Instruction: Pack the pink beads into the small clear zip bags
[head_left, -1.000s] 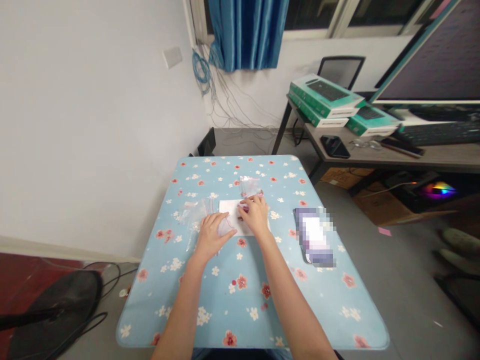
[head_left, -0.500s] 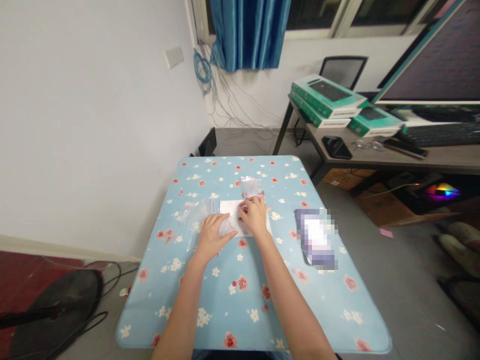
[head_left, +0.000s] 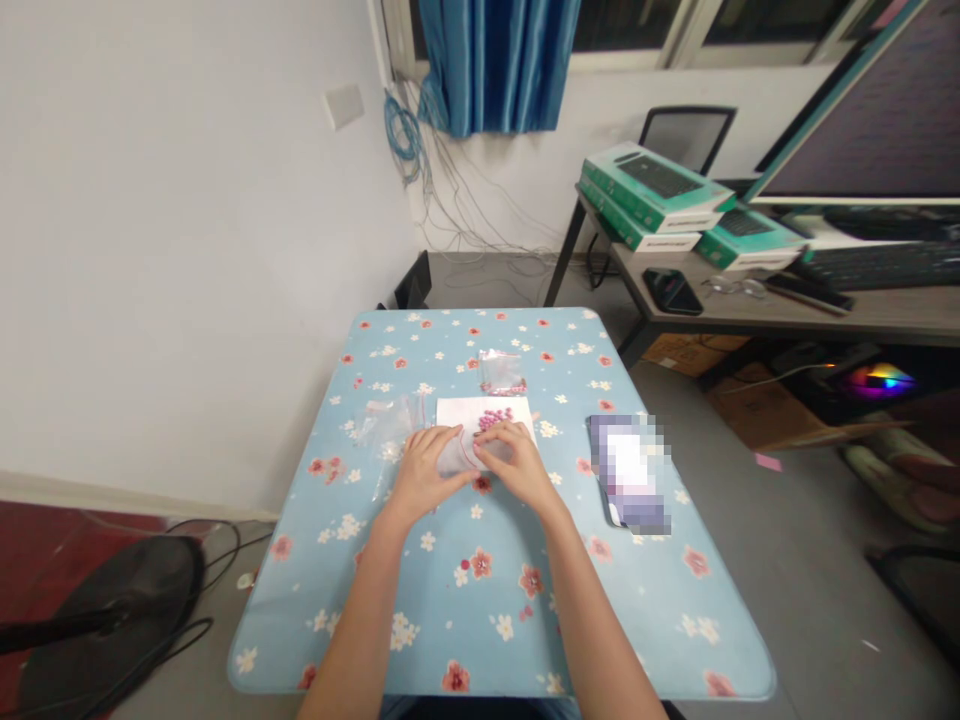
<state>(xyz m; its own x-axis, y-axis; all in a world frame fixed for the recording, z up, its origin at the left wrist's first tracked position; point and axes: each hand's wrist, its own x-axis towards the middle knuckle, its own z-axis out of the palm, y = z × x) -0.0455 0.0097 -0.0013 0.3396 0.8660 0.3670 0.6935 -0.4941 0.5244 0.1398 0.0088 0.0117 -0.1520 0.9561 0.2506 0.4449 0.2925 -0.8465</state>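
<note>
My left hand (head_left: 429, 468) grips a small clear zip bag (head_left: 453, 458) with a red line along its mouth, thumb below and fingers above. My right hand (head_left: 519, 462) is pinched at the bag's mouth, with a pink bead at the fingertips, partly hidden. Just beyond the right fingers, a heap of pink beads (head_left: 495, 417) lies on a white sheet of paper (head_left: 454, 408). The bag covers part of the sheet's near left area.
Behind the sheet lies a clear bag with beads (head_left: 501, 372). More clear plastic bags (head_left: 390, 425) are left of my left hand. A blurred-out phone-like object (head_left: 630, 472) rests on the right of the flowered table (head_left: 427, 620). Keyboard boxes (head_left: 652, 190) sit on the desk.
My right hand has moved from the bead heap down and left to the bag's mouth, uncovering the beads. My left hand keeps the bag in nearly the same place.
</note>
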